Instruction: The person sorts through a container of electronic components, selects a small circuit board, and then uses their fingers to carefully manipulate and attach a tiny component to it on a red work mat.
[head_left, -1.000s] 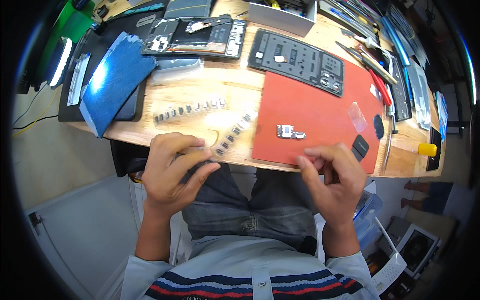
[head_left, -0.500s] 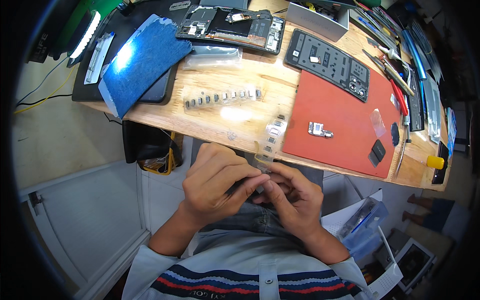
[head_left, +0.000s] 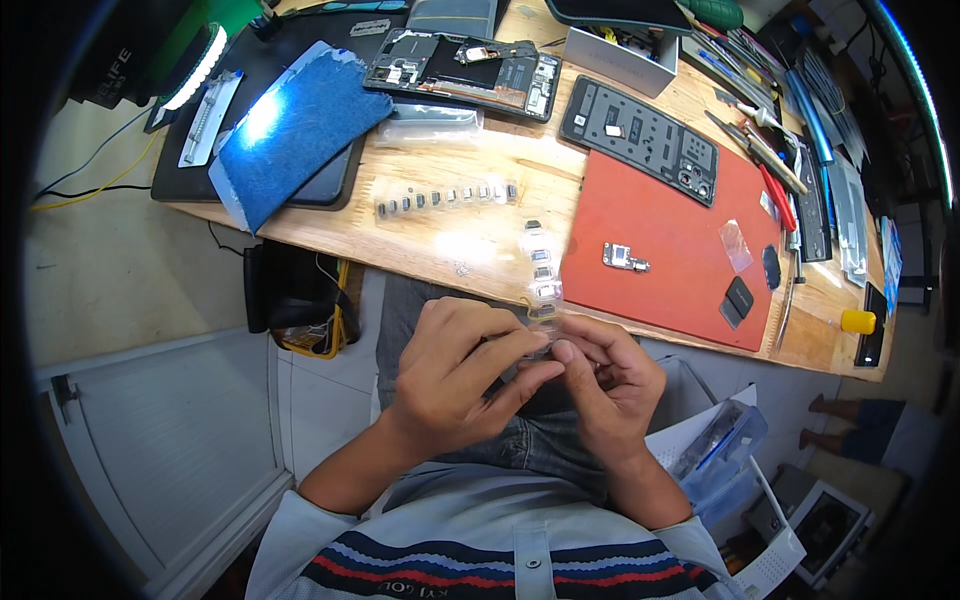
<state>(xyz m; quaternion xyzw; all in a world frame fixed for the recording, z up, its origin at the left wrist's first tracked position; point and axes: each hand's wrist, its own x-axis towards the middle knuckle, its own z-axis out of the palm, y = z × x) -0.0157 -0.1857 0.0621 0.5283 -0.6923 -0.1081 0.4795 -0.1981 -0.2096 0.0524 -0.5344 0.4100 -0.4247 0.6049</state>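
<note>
A clear blister strip [head_left: 541, 272] of small metal connectors reaches up from my fingers over the table's front edge. My right hand [head_left: 612, 385] pinches its near end between thumb and fingers. My left hand [head_left: 468, 368] meets it there, index fingertip and thumb closed around the same end; the exact contact is hidden by the fingers. A second strip of connectors [head_left: 445, 197] lies flat on the wooden table to the left. On the red mat [head_left: 640, 290], right of the strip, rests a small circuit board [head_left: 625, 257].
An opened phone [head_left: 465, 75] and a phone back panel [head_left: 640, 135] lie farther back. A blue cloth [head_left: 300, 120] is at the left under a lit lamp [head_left: 195, 65]. Screwdrivers and tweezers crowd the right side, near red-handled pliers [head_left: 776, 195]. A white box [head_left: 620, 60] stands behind.
Both hands and the strip have shifted slightly right and nearer to me. My left thumb and index finger have parted a little. The whole view has moved slightly.
</note>
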